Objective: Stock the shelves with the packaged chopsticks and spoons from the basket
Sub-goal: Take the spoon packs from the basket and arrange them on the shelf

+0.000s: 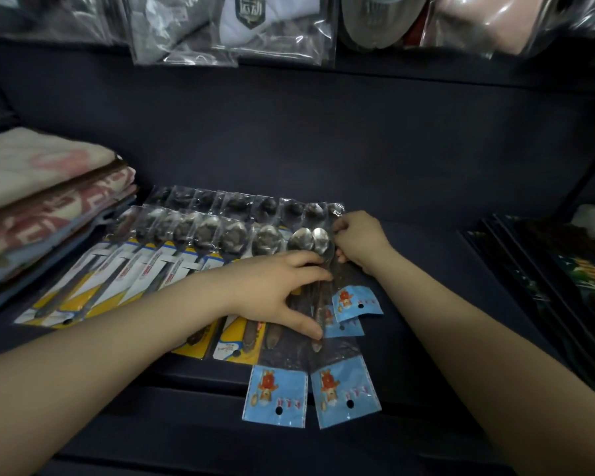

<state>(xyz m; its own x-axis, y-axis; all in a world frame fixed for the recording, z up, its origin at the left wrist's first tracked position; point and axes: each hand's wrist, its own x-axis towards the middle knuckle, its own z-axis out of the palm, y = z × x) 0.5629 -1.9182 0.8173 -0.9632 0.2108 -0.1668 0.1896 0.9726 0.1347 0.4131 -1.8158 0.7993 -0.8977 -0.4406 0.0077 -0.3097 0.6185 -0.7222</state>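
A dark shelf [426, 255] is seen from above w/ two rows of spoon packs [207, 235] laid side by side, bowls toward the back edge, cards toward the front. Yellow-card packs fill the left part; blue-card packs [344, 389] lie at the right end of the rows, two of them overhanging the front edge. The left hand [275, 290] is laid flat, fingers spread wide, pressed on the packs near the row's right end; nothing is gripped. The right hand [358, 242] is curled narrow at the bowl end of the last blue pack, which is pinched by thumb & fingers. Folded towels [49, 201] are stacked at the left edge; dark boxes [547, 280] lie at the right edge. Bagged goods [255, 25] hang above.
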